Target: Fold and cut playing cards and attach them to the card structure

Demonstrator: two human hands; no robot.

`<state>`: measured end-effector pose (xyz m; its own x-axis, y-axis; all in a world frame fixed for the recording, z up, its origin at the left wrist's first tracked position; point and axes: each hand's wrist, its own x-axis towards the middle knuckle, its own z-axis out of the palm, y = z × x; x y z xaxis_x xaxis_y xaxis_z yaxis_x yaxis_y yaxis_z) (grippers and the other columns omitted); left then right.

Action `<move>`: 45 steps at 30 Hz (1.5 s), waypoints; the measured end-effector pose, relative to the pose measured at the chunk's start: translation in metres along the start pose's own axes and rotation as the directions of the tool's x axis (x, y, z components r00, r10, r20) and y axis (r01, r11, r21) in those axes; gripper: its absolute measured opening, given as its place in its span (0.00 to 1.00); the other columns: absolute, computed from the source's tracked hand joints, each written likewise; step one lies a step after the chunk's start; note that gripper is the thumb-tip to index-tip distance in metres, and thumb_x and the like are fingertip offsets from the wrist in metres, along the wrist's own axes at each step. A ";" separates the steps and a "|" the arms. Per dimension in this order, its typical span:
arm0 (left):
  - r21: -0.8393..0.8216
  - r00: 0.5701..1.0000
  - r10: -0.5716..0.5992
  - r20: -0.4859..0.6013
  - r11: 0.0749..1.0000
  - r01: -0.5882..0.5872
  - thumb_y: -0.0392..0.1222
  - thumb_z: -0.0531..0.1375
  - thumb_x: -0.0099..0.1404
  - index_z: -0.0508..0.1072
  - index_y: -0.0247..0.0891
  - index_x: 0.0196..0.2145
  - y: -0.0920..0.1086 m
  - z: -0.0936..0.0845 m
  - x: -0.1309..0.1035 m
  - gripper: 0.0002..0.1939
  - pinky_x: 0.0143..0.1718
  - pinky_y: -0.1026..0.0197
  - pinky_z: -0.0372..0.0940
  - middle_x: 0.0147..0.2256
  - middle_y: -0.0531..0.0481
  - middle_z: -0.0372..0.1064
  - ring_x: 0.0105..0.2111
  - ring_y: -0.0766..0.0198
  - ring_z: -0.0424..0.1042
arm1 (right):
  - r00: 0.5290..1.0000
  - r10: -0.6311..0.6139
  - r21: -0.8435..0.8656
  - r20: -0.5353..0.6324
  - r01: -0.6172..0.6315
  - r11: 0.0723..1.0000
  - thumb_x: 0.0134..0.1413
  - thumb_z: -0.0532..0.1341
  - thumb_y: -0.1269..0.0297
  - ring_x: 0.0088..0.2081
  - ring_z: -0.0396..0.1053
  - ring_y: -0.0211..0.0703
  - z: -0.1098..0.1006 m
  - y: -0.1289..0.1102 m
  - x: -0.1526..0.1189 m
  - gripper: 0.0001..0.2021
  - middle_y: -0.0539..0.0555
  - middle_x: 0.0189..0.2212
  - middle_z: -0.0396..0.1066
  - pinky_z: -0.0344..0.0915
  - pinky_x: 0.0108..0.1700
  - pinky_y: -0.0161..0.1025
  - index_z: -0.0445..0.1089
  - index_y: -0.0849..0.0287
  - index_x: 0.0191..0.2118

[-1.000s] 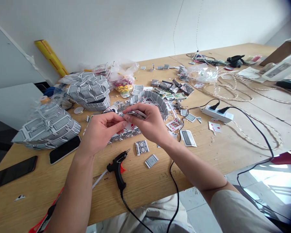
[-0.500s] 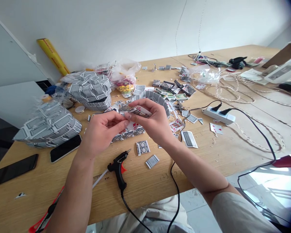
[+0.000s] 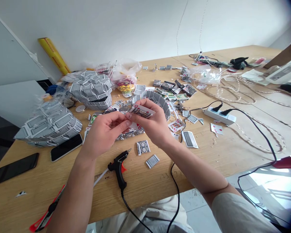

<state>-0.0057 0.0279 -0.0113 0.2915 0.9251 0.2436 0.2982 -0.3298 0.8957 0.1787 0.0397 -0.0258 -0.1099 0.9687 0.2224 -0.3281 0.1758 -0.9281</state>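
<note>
Above the middle of the table, a face-up playing card (image 3: 142,111) is pinched between the thumb and fingers of my right hand (image 3: 156,126). Just below it shows part of another card face (image 3: 137,126) with red marks; I cannot tell if the two are joined. My left hand (image 3: 106,131) is closed at the left edge of these cards, thumb against fingertips. A long piece made of patterned cards (image 3: 129,134) lies partly hidden beneath my hands. Behind my right hand stands a curved band of folded cards (image 3: 157,98). A black hot glue gun (image 3: 118,168) rests nearer me.
Two grey card-built models (image 3: 91,89) sit at left, near two phones (image 3: 66,147). A red utility knife (image 3: 47,210) lies front left. Loose cards (image 3: 189,139) are scattered at right. The glue gun's black cable crosses the table's front edge; a white power strip (image 3: 219,116) has plugs in it.
The card in my right hand has tilted, so more of its printed face shows. Both hands stay close together in nearly the same place.
</note>
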 end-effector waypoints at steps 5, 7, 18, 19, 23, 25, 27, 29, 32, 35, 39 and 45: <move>-0.052 1.000 -0.027 0.007 0.998 0.027 0.46 0.69 0.71 0.84 0.41 0.37 -0.002 0.000 0.002 0.08 0.31 0.64 0.70 0.29 0.52 0.78 0.29 0.65 0.75 | 1.000 0.024 -0.057 0.015 -0.024 0.998 0.46 0.82 0.58 0.27 0.68 0.37 -0.003 -0.003 0.000 0.21 0.47 0.31 0.77 0.67 0.30 0.39 0.73 0.54 0.40; -0.070 0.999 -0.032 0.006 0.997 0.032 0.45 0.70 0.70 0.84 0.40 0.36 -0.003 -0.001 0.003 0.07 0.31 0.64 0.69 0.29 0.52 0.78 0.29 0.65 0.74 | 1.000 0.021 -0.066 0.008 -0.021 0.998 0.45 0.82 0.56 0.28 0.68 0.37 -0.003 -0.004 0.000 0.23 0.47 0.31 0.77 0.68 0.30 0.39 0.73 0.54 0.41; -0.006 0.999 -0.035 0.008 0.999 0.035 0.51 0.68 0.74 0.82 0.40 0.40 -0.004 0.004 0.000 0.12 0.35 0.62 0.72 0.33 0.50 0.79 0.33 0.62 0.77 | 0.998 0.020 0.009 -0.058 -0.019 1.000 0.41 0.84 0.53 0.30 0.71 0.40 0.000 0.001 0.000 0.27 0.46 0.30 0.74 0.71 0.31 0.40 0.68 0.52 0.39; 0.039 1.000 -0.021 0.014 0.999 0.021 0.52 0.66 0.76 0.81 0.40 0.40 -0.004 0.004 -0.001 0.13 0.35 0.61 0.71 0.33 0.50 0.79 0.33 0.61 0.77 | 0.997 0.025 0.013 -0.068 -0.024 1.000 0.41 0.84 0.54 0.29 0.70 0.39 0.000 0.001 0.000 0.27 0.46 0.30 0.74 0.70 0.30 0.41 0.68 0.52 0.39; 0.207 0.996 0.058 0.074 0.976 -0.072 0.53 0.59 0.81 0.74 0.40 0.34 -0.001 0.002 -0.003 0.19 0.31 0.61 0.65 0.29 0.52 0.74 0.30 0.63 0.72 | 0.996 0.043 0.011 -0.081 -0.042 0.999 0.41 0.83 0.55 0.27 0.68 0.39 0.001 -0.001 0.000 0.27 0.47 0.30 0.74 0.69 0.29 0.42 0.68 0.51 0.39; 0.229 0.990 0.103 0.093 0.966 -0.122 0.52 0.59 0.81 0.73 0.40 0.33 -0.001 0.000 -0.003 0.19 0.31 0.62 0.63 0.28 0.53 0.72 0.29 0.64 0.70 | 0.996 0.042 0.017 -0.082 -0.040 0.999 0.42 0.83 0.55 0.28 0.69 0.40 0.002 -0.002 -0.001 0.26 0.47 0.31 0.74 0.70 0.30 0.42 0.67 0.51 0.39; 0.229 0.986 0.131 0.107 0.961 -0.152 0.51 0.58 0.81 0.73 0.40 0.34 -0.001 -0.001 -0.003 0.17 0.31 0.62 0.63 0.28 0.53 0.71 0.29 0.64 0.70 | 0.995 0.039 0.036 -0.090 -0.036 0.999 0.42 0.83 0.56 0.28 0.68 0.40 0.003 -0.003 -0.003 0.26 0.46 0.31 0.74 0.70 0.30 0.42 0.67 0.51 0.39; 0.221 0.983 0.141 0.115 0.961 -0.164 0.50 0.58 0.82 0.73 0.40 0.35 0.000 -0.002 -0.003 0.17 0.33 0.62 0.65 0.29 0.53 0.72 0.30 0.64 0.72 | 0.995 0.033 0.077 -0.095 -0.026 0.997 0.42 0.83 0.59 0.28 0.67 0.39 0.004 -0.002 -0.005 0.27 0.45 0.30 0.73 0.69 0.30 0.41 0.66 0.50 0.39; 0.235 0.979 0.164 0.118 0.954 -0.188 0.49 0.58 0.81 0.73 0.40 0.35 0.002 -0.001 -0.003 0.16 0.34 0.61 0.65 0.29 0.54 0.73 0.30 0.64 0.72 | 0.996 0.007 0.150 -0.087 0.006 0.989 0.42 0.83 0.64 0.29 0.67 0.37 0.006 0.000 -0.007 0.27 0.43 0.30 0.72 0.68 0.30 0.38 0.65 0.50 0.39; 0.277 0.973 0.203 0.113 0.933 -0.227 0.46 0.58 0.81 0.72 0.40 0.33 0.005 0.002 -0.003 0.17 0.33 0.62 0.63 0.27 0.54 0.72 0.28 0.65 0.68 | 0.996 -0.028 0.185 -0.086 0.043 0.982 0.44 0.82 0.65 0.29 0.66 0.37 0.007 0.002 -0.008 0.27 0.42 0.30 0.71 0.67 0.30 0.38 0.63 0.49 0.40; 0.220 0.977 0.195 0.081 0.953 -0.209 0.48 0.58 0.81 0.73 0.40 0.33 0.002 0.005 -0.003 0.17 0.31 0.62 0.61 0.28 0.54 0.71 0.28 0.66 0.68 | 0.995 -0.035 0.150 -0.093 0.049 0.987 0.45 0.82 0.62 0.29 0.65 0.38 0.006 0.004 -0.006 0.29 0.42 0.30 0.70 0.65 0.30 0.38 0.60 0.49 0.39; 0.228 0.979 0.197 0.058 0.952 -0.205 0.49 0.57 0.82 0.73 0.40 0.36 -0.002 0.007 -0.003 0.16 0.33 0.62 0.64 0.30 0.53 0.74 0.30 0.64 0.72 | 0.997 0.039 0.175 -0.071 -0.026 0.984 0.44 0.83 0.56 0.31 0.65 0.38 0.006 0.006 -0.002 0.28 0.45 0.32 0.71 0.65 0.32 0.38 0.64 0.50 0.38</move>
<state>-0.0009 0.0248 -0.0163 0.3963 0.8297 0.3931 0.4316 -0.5463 0.7178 0.1715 0.0379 -0.0295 -0.0555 0.9849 0.1642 -0.4842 0.1173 -0.8671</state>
